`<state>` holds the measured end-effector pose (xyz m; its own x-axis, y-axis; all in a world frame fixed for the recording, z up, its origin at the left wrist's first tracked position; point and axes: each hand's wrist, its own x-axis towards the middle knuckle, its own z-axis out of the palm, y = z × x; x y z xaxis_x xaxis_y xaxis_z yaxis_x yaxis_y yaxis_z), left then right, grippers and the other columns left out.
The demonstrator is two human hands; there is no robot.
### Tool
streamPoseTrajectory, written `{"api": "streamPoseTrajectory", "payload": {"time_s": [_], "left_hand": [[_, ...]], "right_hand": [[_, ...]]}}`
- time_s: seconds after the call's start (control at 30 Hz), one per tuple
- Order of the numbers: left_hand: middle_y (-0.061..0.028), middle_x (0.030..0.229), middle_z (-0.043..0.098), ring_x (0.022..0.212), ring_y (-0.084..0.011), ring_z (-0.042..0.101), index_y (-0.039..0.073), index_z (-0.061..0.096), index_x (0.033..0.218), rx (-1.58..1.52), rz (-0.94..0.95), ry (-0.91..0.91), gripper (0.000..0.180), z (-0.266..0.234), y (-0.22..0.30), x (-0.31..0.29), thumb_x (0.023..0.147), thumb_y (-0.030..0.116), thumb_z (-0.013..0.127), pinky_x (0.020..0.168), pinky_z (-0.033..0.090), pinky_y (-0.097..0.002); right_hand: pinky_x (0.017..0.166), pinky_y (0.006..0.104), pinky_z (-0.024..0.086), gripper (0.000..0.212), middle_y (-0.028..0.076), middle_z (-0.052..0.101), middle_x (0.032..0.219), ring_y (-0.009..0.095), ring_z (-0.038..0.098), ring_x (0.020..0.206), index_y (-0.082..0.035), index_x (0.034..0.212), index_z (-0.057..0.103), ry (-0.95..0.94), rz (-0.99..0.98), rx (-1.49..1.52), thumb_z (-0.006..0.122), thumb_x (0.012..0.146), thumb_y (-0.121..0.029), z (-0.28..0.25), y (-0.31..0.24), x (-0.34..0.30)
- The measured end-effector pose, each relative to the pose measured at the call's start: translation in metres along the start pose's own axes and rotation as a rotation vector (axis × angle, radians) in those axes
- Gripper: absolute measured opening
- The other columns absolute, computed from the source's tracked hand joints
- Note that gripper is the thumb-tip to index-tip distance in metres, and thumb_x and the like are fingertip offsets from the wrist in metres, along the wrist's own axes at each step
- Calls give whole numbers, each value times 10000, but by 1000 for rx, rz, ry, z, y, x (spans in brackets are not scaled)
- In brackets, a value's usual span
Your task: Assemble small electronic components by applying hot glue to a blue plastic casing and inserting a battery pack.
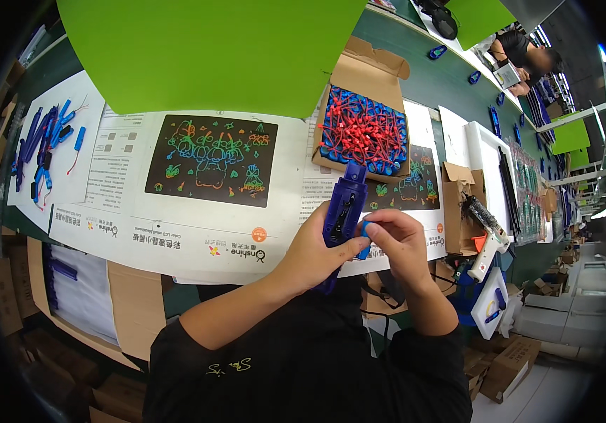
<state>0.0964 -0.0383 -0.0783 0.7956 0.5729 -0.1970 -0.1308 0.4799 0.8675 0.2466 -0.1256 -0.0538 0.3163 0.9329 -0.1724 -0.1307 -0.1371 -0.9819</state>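
Observation:
My left hand is wrapped round a long dark blue plastic housing, held upright with its open side showing small dark parts inside. The left thumb reaches across the housing toward my right hand. Between the right thumb and fingers is a small bright blue piece, close beside the housing; its exact kind is partly hidden by the fingers. Just beyond the hands sits an open cardboard box, full of blue parts with red wires.
Printed sheets cover the table. At far left lie blue housings and wired parts. A green panel rises at the back. To the right stand a glue gun and a small carton. Another person works at upper right.

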Motion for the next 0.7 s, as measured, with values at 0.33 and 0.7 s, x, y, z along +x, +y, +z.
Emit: {"api": "streamPoseTrajectory", "payload": {"time_s": [0.33,0.7], "left_hand": [[-26,884,548,767,-91,526,41,511,1081,-280,-165,-13,463,-3,-5,1,987,436,288,708,443,-242],[-15,887,542,751,-84,494,87,489,1165,-224,-133,0,537,6,-13,0,988,473,160,687,431,-243]], "right_hand": [[762,259,507,153,126,669,885,151,649,835,43,953,618,-73,87,8,661,817,-12,-3,-24,3],[653,213,483,145,94,665,876,101,613,735,24,919,645,94,-221,-221,697,786,-6,11,-5,5]]}}
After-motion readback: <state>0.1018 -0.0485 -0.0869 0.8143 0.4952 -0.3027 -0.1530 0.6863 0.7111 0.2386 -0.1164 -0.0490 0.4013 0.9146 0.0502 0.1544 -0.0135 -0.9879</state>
